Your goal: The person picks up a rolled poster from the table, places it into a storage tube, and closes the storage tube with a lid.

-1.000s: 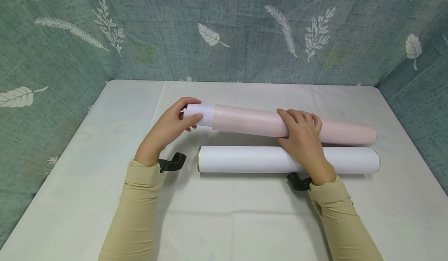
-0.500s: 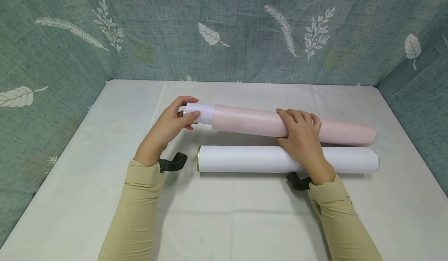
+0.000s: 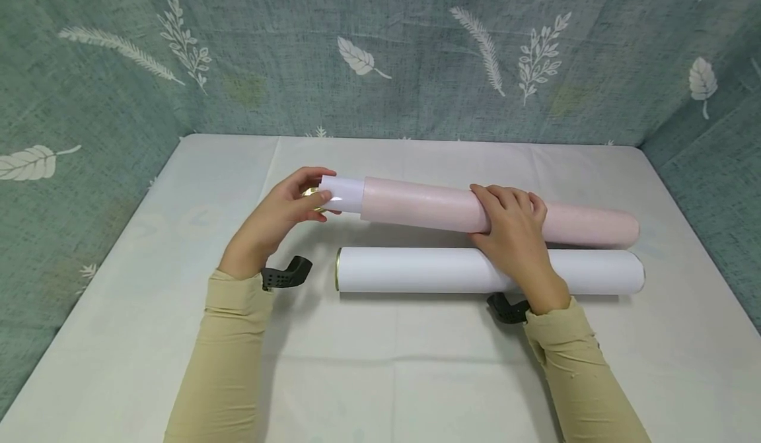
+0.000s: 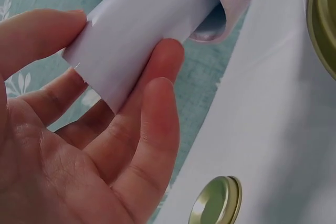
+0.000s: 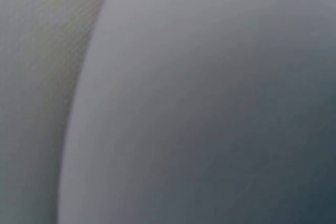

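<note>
Item 1. Left hand (image 3: 279, 215), beige sleeve, toward the left edge of the white cloth-covered worktop (image 3: 148, 337). Thumb and fingers (image 4: 157, 108) pinch the free end of a white rolled paper sheet (image 3: 341, 194), a narrow grip closed on the paper. The left wrist view shows that end plainly between the fingers.

Item 2. White rolled paper sheet. It sticks out of the left mouth of a long pale pink rolled sheet (image 3: 428, 208); only a short length shows, the rest hidden inside.

Item 3. Small round gold-coloured metal cap (image 4: 216, 202). It lies on the worktop just below the left hand in the left wrist view; a gold glint at the fingers in the head view may be the same cap, but this cannot be told.

Item 4. Pale pink rolled sheet. It lies crosswise near the middle of the worktop, toward the back edge.

Item 5. Long white cylindrical tube with gold rim (image 3: 487, 271). It lies parallel to and just in front of the pink roll, left mouth open, nothing inside visible.

Item 6. Right hand (image 3: 511, 225). Fingers curled over the pink roll right of its middle, holding it down. The right wrist view is blurred.

Progress, as judged: the tube is uncapped and the white sheet sits nested within the pink one, its end not flush. Neither roll is in the tube; the cap is off.
</note>
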The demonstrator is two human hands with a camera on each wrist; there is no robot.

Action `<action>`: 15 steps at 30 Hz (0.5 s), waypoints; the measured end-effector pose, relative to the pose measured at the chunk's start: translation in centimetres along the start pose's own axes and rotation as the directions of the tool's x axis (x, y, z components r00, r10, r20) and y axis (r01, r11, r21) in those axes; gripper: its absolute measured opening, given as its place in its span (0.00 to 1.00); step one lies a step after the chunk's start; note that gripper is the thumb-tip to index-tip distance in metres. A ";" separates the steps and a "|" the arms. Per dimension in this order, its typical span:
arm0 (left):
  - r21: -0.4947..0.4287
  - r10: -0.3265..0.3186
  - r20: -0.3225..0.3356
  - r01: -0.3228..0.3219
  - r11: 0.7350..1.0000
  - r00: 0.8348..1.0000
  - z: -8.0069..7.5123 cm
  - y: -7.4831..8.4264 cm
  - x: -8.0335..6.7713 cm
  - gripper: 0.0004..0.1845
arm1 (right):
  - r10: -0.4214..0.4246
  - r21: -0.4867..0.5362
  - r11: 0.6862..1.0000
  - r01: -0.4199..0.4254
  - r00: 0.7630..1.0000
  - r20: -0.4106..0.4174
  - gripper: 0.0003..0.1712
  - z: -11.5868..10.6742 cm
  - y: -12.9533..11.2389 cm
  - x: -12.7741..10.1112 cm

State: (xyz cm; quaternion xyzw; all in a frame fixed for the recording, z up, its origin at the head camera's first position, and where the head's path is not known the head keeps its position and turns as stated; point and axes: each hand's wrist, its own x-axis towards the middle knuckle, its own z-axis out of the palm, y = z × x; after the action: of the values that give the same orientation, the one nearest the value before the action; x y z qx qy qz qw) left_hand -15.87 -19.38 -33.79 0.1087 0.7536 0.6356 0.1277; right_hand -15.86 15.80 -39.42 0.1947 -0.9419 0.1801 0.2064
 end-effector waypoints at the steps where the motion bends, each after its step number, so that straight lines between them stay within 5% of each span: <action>1: 0.008 0.004 0.003 -0.004 1.000 1.000 0.1 0.1 0.0 0.23 | 0.000 0.000 1.000 0.000 1.000 0.000 0.41 0.0 0.0 0.0; 15: 0.099 -0.025 0.024 0.023 0.995 0.999 1.4 0.5 0.3 0.21 | -0.002 0.001 1.000 0.002 1.000 0.005 0.41 0.1 0.0 0.0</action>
State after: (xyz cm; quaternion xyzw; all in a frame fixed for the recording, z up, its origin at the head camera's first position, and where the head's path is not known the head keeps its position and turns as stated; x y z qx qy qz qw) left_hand -15.67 -17.91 -33.50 0.1139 0.7836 0.5945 0.1395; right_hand -15.88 15.80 -39.48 0.1959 -0.9421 0.1798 0.2042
